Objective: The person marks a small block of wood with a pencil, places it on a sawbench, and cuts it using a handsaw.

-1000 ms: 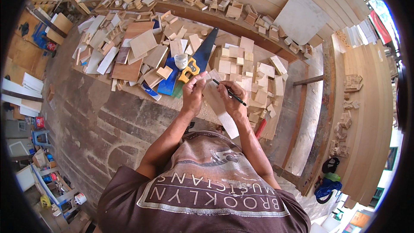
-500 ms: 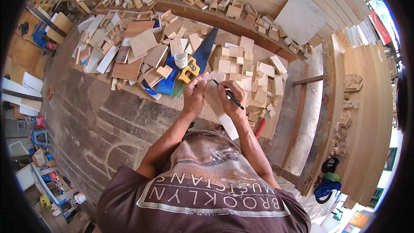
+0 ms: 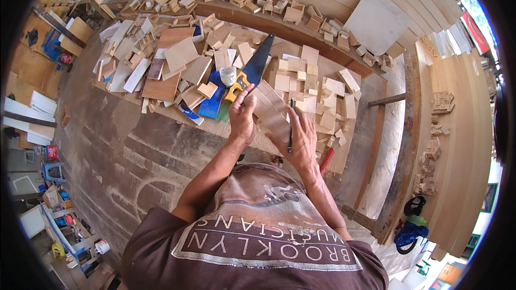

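My left hand (image 3: 242,117) grips the upper-left end of a pale wooden strip (image 3: 270,108). My right hand (image 3: 299,141) lies along the strip's right side, fingers fairly straight, with a dark pencil (image 3: 290,129) held upright among them. Just beyond the strip, a handsaw with a dark blade (image 3: 258,55) and yellow handle rests on the piled boards, beside a whitish cup (image 3: 228,75). Blue sheets (image 3: 212,102) lie under and left of the cup.
Small wooden blocks (image 3: 309,70) cover the worktable's right half; mixed offcuts (image 3: 180,53) fill the left. Little wooden pieces (image 3: 239,0) line the rear ledge. A red object (image 3: 326,158) is by the table's near right edge. Long planks (image 3: 462,156) stand at the right.
My right hand has moved right and slightly down along the strip, fingers straightening, and the pencil has swung from slanted to near upright. The strip's lower end has shifted; my left hand rose slightly.
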{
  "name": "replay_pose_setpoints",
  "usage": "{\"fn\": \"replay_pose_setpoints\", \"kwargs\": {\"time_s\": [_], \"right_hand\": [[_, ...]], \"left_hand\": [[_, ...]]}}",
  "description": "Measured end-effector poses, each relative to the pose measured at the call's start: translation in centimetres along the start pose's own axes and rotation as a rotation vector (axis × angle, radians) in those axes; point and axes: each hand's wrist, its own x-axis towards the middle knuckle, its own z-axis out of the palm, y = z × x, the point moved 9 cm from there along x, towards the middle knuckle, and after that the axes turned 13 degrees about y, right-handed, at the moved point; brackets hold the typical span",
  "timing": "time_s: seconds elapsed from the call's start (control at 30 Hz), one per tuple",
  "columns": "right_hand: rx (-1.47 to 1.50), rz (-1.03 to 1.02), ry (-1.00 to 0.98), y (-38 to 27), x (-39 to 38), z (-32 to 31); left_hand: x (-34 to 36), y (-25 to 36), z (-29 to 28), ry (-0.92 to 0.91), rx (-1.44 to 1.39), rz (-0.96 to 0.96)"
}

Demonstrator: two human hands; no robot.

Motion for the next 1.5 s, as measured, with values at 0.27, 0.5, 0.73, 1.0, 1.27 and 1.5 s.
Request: {"fn": "replay_pose_setpoints", "kwargs": {"time_s": [0.27,0.5,0.73,1.0,1.27,1.5], "right_hand": [[0.076,0.227,-0.242,3.4,-2.4,2.7],[0.37,0.37,-0.124,4.7,-2.6,3.1],[0.241,0.294,-0.072,5.4,-1.0,-0.2],[0.084,0.106,-0.284,4.2,-1.7,-0.3],[0.068,0.071,-0.262,3.9,-1.2,-0.4],[0.06,0.075,-0.241,4.0,-1.0,-0.9]], "left_hand": [[-1.5,-1.1,2.6,-0.227,-0.142,-0.263],[-3.4,-2.5,4.9,-0.397,-0.241,-0.539],[-1.6,-1.3,3.3,-0.384,0.117,-0.382],[-0.4,0.6,2.5,-0.325,0.352,-0.21],[0.2,2.0,2.9,-0.394,0.495,-0.124],[-0.4,2.4,3.5,-0.38,0.488,-0.088]]}}
